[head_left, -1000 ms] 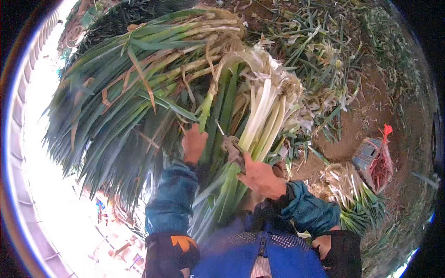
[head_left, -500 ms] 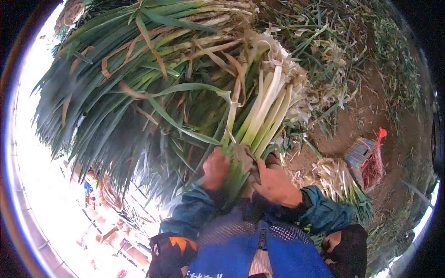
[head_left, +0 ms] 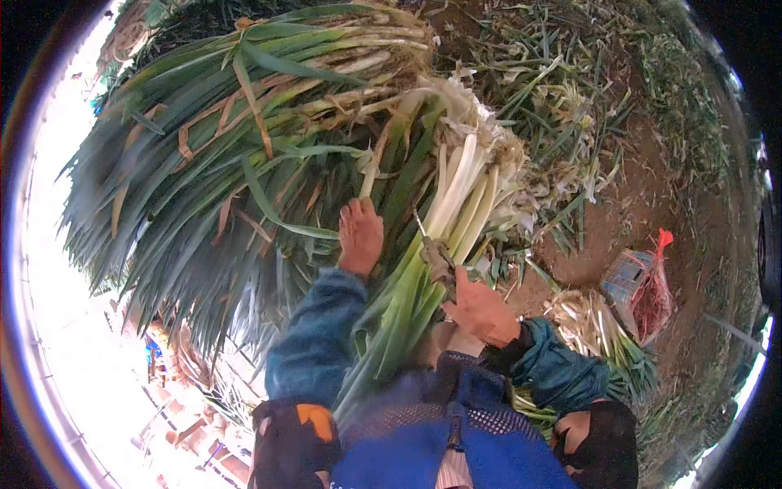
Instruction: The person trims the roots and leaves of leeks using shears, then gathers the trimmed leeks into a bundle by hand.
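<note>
Two hands at work, head view.

- Left hand (head_left: 361, 236): lies with fingers stretched out on the leaves, at the seam between the heap of green leaves (head_left: 236, 155) and the bundle of leeks (head_left: 456, 204). Grip wide, closed on nothing.
- Right hand (head_left: 482, 310): grip closed around a small dark tool (head_left: 437, 259), whose thin tip points up along the white stalks. Whether it is a knife or shears I cannot tell.
- Bundle of leeks: runs from the person's blue vest (head_left: 456, 440) up and away, white ends far, green ends near. It passes between the two hands, just beside the right thumb.

Change over the last half second: the left hand was clamped low on the green end of the bundle, close to the right hand. It has let go and moved up and out onto the leaves, so the hands are now apart. The right hand and tool have barely shifted.

Judgement: the bundle has lost its left-hand clamp. It rests against the body and beside the right hand, so it sits looser under the tool.

Surroundings: bare soil (head_left: 652, 187), a red net bag (head_left: 648, 285) and another leek bunch (head_left: 607, 330) on the ground at right.
</note>
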`<state>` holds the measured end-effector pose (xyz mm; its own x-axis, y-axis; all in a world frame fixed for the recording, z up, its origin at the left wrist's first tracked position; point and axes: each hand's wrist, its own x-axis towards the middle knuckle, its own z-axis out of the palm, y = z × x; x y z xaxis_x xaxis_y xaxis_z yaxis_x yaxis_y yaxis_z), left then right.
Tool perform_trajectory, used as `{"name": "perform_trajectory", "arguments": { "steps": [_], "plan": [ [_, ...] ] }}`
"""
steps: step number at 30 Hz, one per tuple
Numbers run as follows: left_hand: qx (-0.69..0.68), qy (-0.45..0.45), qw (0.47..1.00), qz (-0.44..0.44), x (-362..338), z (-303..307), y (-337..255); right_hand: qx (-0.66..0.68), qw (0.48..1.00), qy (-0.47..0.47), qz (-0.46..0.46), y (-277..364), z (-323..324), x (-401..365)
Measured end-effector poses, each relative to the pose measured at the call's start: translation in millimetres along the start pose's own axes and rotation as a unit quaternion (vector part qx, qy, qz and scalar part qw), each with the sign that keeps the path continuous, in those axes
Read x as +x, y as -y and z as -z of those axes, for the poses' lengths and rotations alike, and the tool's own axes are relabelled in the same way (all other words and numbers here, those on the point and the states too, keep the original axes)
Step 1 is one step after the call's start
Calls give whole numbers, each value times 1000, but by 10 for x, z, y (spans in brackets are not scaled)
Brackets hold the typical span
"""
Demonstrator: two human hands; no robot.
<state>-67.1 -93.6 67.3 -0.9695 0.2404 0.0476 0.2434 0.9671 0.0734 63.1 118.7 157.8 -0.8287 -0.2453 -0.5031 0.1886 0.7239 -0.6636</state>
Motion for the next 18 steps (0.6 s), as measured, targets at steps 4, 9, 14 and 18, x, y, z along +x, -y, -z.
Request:
{"name": "perform_trajectory", "arguments": {
  "steps": [4, 9, 14, 18],
  "plan": [
    [16, -1, 996, 90, 180, -558, 106, 18, 999, -22, 23, -124, -34, -3],
    [-131, 117, 971, 163, 182, -506, 266, 33, 999, 9, -35, -22, 56, -5],
    [-238, 184, 944, 134, -34, 120, -276, 36, 997, 19, -66, 102, 159, -149],
    [-301, 196, 929, 93, -194, -22, -691, 41, 992, -15, -117, -110, 229, -166]
  ]
}}
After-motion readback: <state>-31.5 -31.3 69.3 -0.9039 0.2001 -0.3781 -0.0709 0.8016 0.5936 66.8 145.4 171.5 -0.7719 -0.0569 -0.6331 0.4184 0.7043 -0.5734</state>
